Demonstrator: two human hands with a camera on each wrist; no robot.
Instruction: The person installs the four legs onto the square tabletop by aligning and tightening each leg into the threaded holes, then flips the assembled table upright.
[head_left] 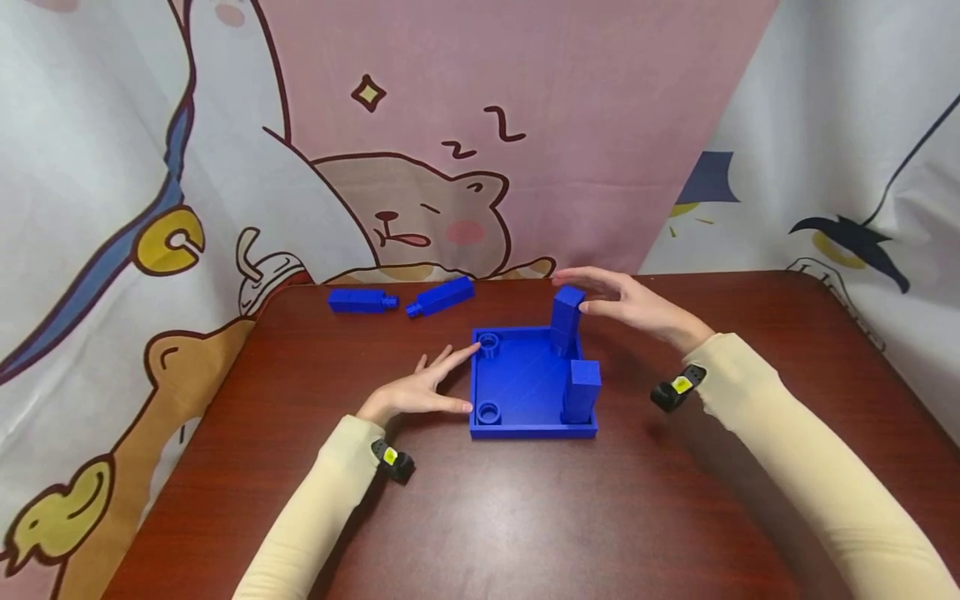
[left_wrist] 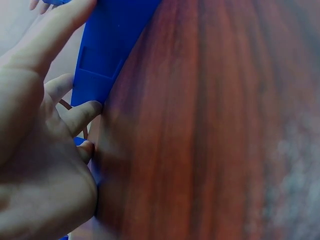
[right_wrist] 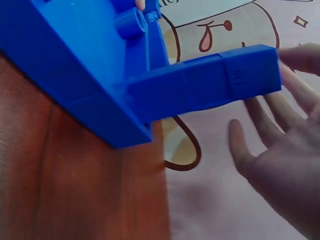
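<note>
Brown wooden table [head_left: 615, 517]: square blue tray [head_left: 521, 375], two upright blue posts [head_left: 582, 392] seated — loose posts [head_left: 358, 301] unplaced, ring sockets [head_left: 489, 413] unfilled; left hand [head_left: 415, 393], right hand [head_left: 639, 308] spread.

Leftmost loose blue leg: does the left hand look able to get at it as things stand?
Probably yes: the left hand is spread at the blue tray, and nothing visible blocks the tabletop toward the leftmost blue leg.

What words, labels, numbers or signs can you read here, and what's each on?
"Z": larger letter, on the backdrop cloth, above the sleeping bear drawing.
"Z": smaller letter, same cloth, lower left of the first.
Too blurred to read: faint marks on the blue post beside the right hand.
Too small to read: any marks on the wrist devices' yellow patches.
</note>
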